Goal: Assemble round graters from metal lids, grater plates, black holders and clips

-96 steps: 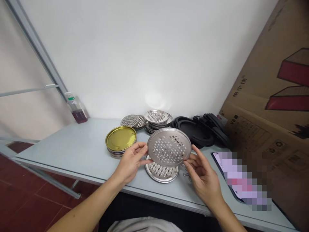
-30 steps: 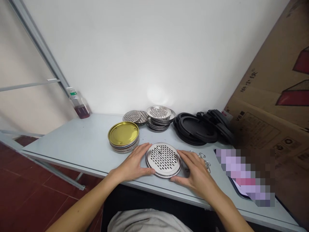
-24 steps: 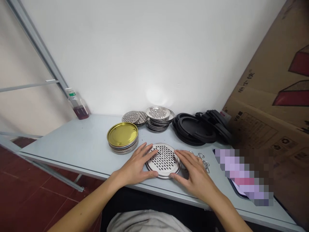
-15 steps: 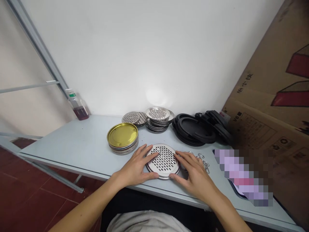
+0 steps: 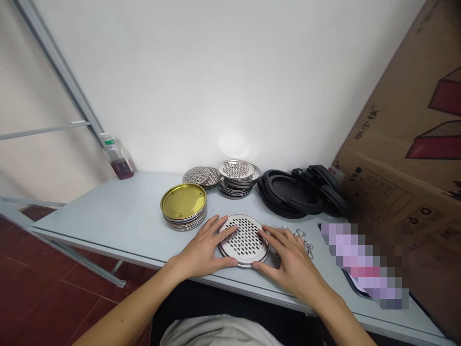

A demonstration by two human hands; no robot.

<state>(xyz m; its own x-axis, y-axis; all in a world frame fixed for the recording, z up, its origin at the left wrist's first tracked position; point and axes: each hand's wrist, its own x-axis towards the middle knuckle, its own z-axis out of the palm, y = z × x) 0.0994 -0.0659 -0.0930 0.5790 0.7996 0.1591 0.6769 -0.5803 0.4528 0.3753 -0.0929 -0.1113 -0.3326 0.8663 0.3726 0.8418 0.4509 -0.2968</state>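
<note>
A silvery perforated disc [image 5: 243, 240] lies flat on the desk [image 5: 118, 211], close to the near edge and between the two hands, perhaps put there so both can reach its rim without stretching. A doubled rim suggests another disc underneath. The left hand [image 5: 204, 249] is spread, not clenched, its thumb at the near rim and its index finger over the slotted face; the right hand [image 5: 288, 255] mirrors it from the other side, fingers loosely bent. Such a two-sided hold probably steadies and centres the disc; how hard either hand presses, I cannot tell

Being round, the disc has no long axis; its slotted face points up, and the slots seem to run roughly from the person toward the wall [image 5: 230, 86]

The gold-topped stack [image 5: 183, 201] stands just beyond the left hand, seemingly handy for that side. Farther back, the stack of grater discs [image 5: 236, 170] sits near the black rings [image 5: 293, 192], likely grouped by kind. Small metal clips [image 5: 309, 247] lie loose beside the right hand
</note>
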